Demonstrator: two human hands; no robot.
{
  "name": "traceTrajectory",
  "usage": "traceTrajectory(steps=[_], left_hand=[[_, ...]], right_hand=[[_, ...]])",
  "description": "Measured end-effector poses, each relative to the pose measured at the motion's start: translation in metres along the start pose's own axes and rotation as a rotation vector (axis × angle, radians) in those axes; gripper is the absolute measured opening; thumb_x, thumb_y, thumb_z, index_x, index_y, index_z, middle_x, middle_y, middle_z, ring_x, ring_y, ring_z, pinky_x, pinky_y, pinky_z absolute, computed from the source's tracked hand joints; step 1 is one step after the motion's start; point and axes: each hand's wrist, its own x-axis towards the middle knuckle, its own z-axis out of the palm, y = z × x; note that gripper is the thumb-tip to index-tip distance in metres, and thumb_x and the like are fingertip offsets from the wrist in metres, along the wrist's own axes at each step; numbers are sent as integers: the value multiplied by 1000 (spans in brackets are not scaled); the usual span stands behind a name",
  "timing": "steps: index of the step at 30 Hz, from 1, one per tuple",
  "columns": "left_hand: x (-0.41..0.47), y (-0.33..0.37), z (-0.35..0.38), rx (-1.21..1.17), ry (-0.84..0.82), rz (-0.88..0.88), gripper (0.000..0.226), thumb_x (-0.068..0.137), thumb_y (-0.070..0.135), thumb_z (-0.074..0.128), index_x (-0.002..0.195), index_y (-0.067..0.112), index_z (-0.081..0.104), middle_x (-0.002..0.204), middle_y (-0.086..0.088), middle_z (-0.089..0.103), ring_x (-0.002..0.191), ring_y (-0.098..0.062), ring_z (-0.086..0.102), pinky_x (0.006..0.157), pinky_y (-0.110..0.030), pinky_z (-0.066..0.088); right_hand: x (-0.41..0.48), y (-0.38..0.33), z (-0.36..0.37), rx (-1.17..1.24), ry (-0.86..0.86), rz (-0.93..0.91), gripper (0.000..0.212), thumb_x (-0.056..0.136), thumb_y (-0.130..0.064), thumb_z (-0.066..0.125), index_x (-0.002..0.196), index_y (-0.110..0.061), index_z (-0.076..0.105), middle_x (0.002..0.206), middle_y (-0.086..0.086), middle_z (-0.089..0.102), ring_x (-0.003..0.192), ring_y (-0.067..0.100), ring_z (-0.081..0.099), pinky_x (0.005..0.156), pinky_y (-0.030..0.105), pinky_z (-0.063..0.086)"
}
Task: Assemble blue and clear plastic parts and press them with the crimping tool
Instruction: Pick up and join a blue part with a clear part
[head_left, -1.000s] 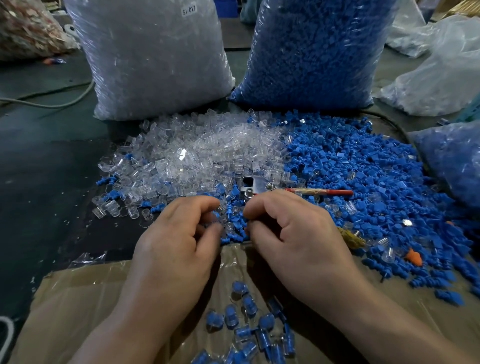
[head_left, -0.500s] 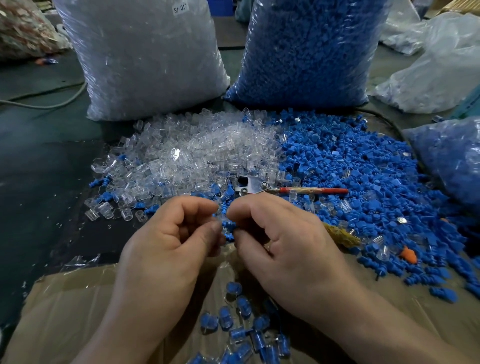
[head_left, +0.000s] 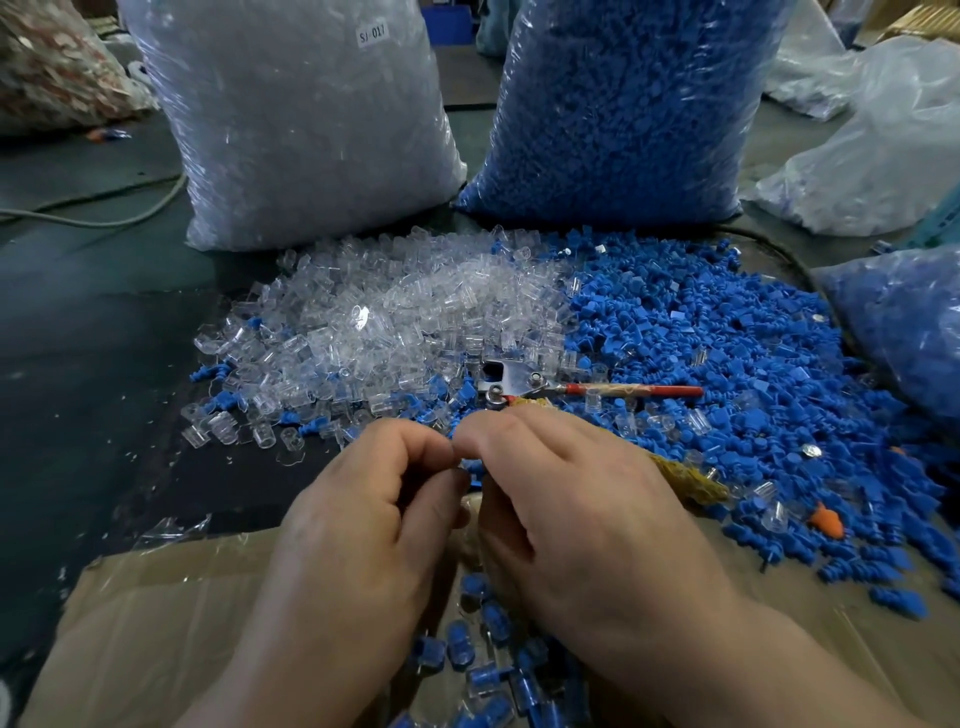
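Fingertips of left hand (head_left: 363, 525) and right hand (head_left: 576, 519) meet, curled, pinching a part (head_left: 467, 467) (barely visible); crimper (head_left: 519, 383) lies just beyond the right hand.

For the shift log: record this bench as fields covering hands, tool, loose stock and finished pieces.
left hand: pinches small part, mostly hidden
right hand: pinches the same part
crimping tool: lies on the piles, beyond the fingertips
clear parts: loose pile, left
blue parts: loose pile, right
assembled pieces: in cardboard box, below hands

Shiny metal crimping tool (head_left: 511, 382); matt cardboard box (head_left: 156, 623).
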Motion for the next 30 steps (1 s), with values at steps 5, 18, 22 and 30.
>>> traceTrajectory(steps=[5,18,22,30], left_hand=[[2,-2,-2,-341,-61,-175,13,82,23,75,84,36,71,65,-1,73,53,-12,65,52,-29,53],[8,-8,-4,-375,-41,-274,34,85,9,72,85,43,70,64,-4,72,52,-13,66,49,-20,52],[6,-3,-3,-307,-86,-271,30,82,18,73,85,48,68,66,1,73,54,-8,67,51,-15,52],[9,-8,-6,-412,-13,-261,31,86,9,72,82,40,71,65,-7,71,50,-11,64,44,-16,49]], right_hand=[[-2,1,2,25,30,-108,24,90,-23,47,110,-19,58,95,-3,62,84,21,56,61,41,50],[3,53,-14,-418,-287,393,69,89,-59,44,147,-36,13,152,-6,28,142,22,22,117,42,19],[4,65,-13,-477,-343,399,69,87,-66,41,144,-35,20,141,-7,41,128,23,36,107,42,32],[12,62,-20,-406,-239,384,52,77,-56,48,125,-36,42,109,-10,54,100,18,41,91,41,36]])
